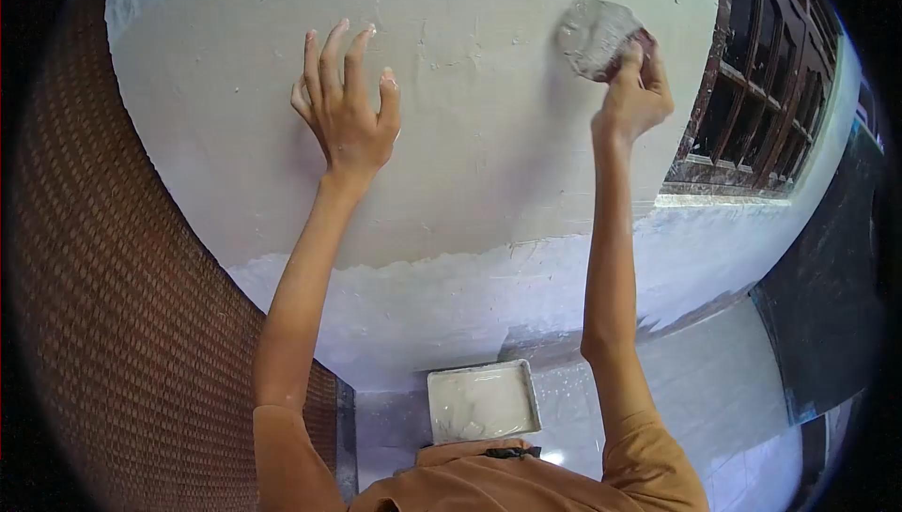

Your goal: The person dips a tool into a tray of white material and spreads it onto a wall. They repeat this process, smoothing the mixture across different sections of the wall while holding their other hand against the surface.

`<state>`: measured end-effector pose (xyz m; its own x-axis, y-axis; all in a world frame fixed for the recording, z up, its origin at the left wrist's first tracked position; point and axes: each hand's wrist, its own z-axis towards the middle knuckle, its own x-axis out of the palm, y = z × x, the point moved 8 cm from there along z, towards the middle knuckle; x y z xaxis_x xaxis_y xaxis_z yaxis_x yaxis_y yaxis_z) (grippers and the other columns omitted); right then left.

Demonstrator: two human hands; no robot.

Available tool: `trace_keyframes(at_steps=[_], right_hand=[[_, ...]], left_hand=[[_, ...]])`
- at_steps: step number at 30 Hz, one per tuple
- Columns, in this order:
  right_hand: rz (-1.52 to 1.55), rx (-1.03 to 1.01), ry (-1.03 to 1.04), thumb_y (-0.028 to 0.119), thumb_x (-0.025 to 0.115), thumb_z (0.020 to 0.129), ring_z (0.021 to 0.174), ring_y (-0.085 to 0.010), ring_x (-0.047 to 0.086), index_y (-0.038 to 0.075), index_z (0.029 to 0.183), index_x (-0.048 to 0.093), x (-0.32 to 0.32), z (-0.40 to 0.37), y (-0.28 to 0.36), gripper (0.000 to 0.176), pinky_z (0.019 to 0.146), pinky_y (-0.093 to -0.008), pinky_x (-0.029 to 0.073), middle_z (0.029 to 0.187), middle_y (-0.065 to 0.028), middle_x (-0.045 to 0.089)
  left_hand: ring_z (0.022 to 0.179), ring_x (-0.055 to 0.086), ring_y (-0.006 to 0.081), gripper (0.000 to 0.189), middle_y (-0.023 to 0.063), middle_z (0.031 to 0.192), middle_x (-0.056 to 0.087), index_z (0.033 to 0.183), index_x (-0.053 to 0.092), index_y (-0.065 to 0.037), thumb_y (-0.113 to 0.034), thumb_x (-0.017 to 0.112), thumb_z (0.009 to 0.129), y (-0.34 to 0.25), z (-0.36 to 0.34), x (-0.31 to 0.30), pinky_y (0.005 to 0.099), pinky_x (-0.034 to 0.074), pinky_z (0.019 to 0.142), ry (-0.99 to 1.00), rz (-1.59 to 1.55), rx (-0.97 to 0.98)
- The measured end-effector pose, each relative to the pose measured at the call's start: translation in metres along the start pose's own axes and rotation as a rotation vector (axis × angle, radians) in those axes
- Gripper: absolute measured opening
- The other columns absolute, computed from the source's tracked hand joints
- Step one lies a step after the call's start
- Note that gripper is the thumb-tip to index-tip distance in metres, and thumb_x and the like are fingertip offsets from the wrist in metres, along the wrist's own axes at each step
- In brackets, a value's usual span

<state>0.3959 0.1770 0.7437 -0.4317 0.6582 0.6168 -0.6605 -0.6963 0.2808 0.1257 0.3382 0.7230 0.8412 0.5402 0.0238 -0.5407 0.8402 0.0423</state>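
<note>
My right hand [636, 89] grips a flat, rounded pad [597, 39] thickly coated with wet grey paste, held up near the wall by the window. What the pad is made of is hidden under the paste. My left hand [349, 103] is raised at the upper left with its fingers spread, white smears on the fingertips and nothing in it. Behind both hands is a wall [460, 155] covered in a greyish coat with small ridges and lumps. Its lower edge is ragged, and a paler band [395, 310] shows beneath.
A rectangular tray [536, 399] holding pale paste sits on the floor close to my body. Woven brown matting [122, 258] runs along the left. At the right are a dark wooden window frame [742, 80] and a black panel [827, 277] above the tiled floor [714, 380].
</note>
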Motion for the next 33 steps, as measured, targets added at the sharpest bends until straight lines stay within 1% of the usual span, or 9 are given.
trace_keyframes(at_steps=[4,8,12,18,21,23,28,32,33], right_hand=[[-0.04,-0.064,0.29,0.017,0.064,0.092,0.058,-0.0113,0.055,-0.004,0.115,0.066,0.064,-0.062,0.002,0.031,0.058,-0.029,0.05,0.076,-0.005,0.067],[-0.268,0.091,0.241,0.018,0.065,0.091,0.065,-0.0112,0.06,-0.002,0.114,0.067,0.053,-0.055,-0.011,0.031,0.062,-0.0286,0.051,0.081,-0.0077,0.07],[0.008,-0.001,-0.076,0.007,0.059,0.093,0.061,-0.0079,0.056,-0.003,0.114,0.066,-0.005,-0.001,0.003,0.025,0.053,-0.0234,0.047,0.084,-0.0059,0.069],[-0.036,-0.15,0.209,0.009,0.063,0.09,0.063,-0.0082,0.055,-0.003,0.114,0.067,0.066,-0.042,-0.006,0.027,0.056,-0.0246,0.047,0.08,-0.0039,0.067],[0.014,0.147,0.309,0.01,0.066,0.09,0.082,-0.0104,0.061,-0.007,0.12,0.062,0.073,-0.05,-0.013,0.034,0.067,-0.0247,0.051,0.099,-0.0091,0.069],[-0.263,0.037,0.199,0.007,0.064,0.091,0.08,-0.0111,0.062,-0.007,0.118,0.063,0.033,-0.016,-0.02,0.031,0.067,-0.024,0.052,0.097,-0.0092,0.07],[0.114,-0.031,-0.066,0.002,0.062,0.091,0.071,-0.0117,0.062,-0.006,0.116,0.064,-0.021,0.023,0.004,0.027,0.062,-0.0253,0.053,0.095,-0.0108,0.07],[0.033,0.127,0.318,0.002,0.064,0.09,0.084,-0.0122,0.066,-0.007,0.113,0.063,0.057,-0.032,0.0,0.025,0.069,-0.0235,0.053,0.097,-0.0118,0.07],[0.037,0.158,0.317,0.009,0.063,0.091,0.071,-0.0103,0.06,-0.006,0.116,0.064,0.075,-0.052,0.0,0.029,0.06,-0.0252,0.048,0.088,-0.0103,0.07]], left_hand=[[0.14,0.028,0.0327,0.048,0.0063,0.143,0.044,0.134,0.051,-0.017,-0.027,0.053,0.087,-0.004,0.0,0.012,0.053,0.023,0.103,-0.008,-0.022,-0.028],[0.141,0.026,0.0334,0.048,0.0049,0.144,0.042,0.136,0.049,-0.018,-0.029,0.053,0.089,-0.008,0.003,0.012,0.0526,0.02,0.107,0.029,-0.035,0.002],[0.14,0.027,0.0333,0.048,0.0049,0.144,0.043,0.136,0.049,-0.018,-0.029,0.054,0.089,0.004,0.001,0.001,0.0523,0.019,0.107,0.026,0.009,0.001],[0.139,0.028,0.0324,0.048,0.0069,0.142,0.044,0.133,0.052,-0.018,-0.027,0.054,0.086,-0.009,0.003,0.009,0.0535,0.022,0.102,0.011,-0.008,0.026],[0.139,0.028,0.0329,0.048,0.007,0.142,0.044,0.133,0.052,-0.018,-0.027,0.053,0.086,-0.015,0.003,0.013,0.0533,0.022,0.102,0.006,-0.037,0.02],[0.139,0.028,0.0335,0.048,0.0067,0.142,0.045,0.133,0.052,-0.018,-0.027,0.053,0.086,-0.014,0.0,0.011,0.0535,0.023,0.102,0.017,-0.021,0.021],[0.139,0.028,0.0335,0.048,0.0069,0.141,0.045,0.133,0.052,-0.017,-0.027,0.054,0.086,-0.013,-0.002,0.003,0.0537,0.023,0.102,0.009,0.006,0.01],[0.139,0.028,0.0336,0.048,0.0072,0.141,0.045,0.132,0.052,-0.017,-0.027,0.055,0.086,-0.035,0.002,0.016,0.0537,0.023,0.102,-0.01,0.003,-0.016],[0.139,0.028,0.0336,0.048,0.0072,0.141,0.045,0.132,0.052,-0.017,-0.027,0.055,0.086,-0.04,0.001,0.019,0.0537,0.023,0.102,-0.001,0.005,-0.014]])
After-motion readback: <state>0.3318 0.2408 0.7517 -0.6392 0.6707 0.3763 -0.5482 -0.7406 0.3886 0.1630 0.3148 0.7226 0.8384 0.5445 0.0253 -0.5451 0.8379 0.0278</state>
